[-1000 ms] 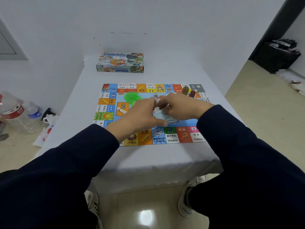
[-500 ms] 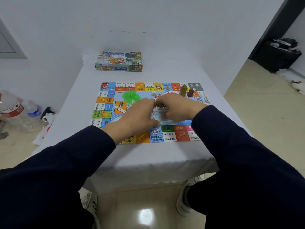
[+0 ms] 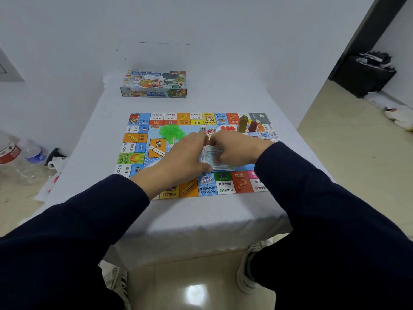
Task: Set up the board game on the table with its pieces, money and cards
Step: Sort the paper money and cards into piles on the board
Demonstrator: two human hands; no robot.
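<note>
The colourful game board (image 3: pixel 143 139) lies flat on the white-covered table (image 3: pixel 201 213). Over its middle, my left hand (image 3: pixel 181 157) and my right hand (image 3: pixel 237 151) meet around a stack of paper money (image 3: pixel 211 156), fingers curled on its two sides. A pile of green plastic pieces (image 3: pixel 171 132) lies on the board left of my hands. A small die (image 3: pixel 203 129) sits just beyond my fingertips. Two upright pawns, one olive (image 3: pixel 243 123) and one dark red (image 3: pixel 253 126), stand near the far right corner.
The game box (image 3: pixel 154 85) sits at the table's far end by the wall. Plastic bottles (image 3: pixel 20 157) and a bag lie on the floor at left. A black bin (image 3: pixel 366 74) stands in the doorway at right. My shoes (image 3: pixel 248 271) show under the table's near edge.
Both hands stayed on the money stack, closing in tighter around it. The view shifted slightly.
</note>
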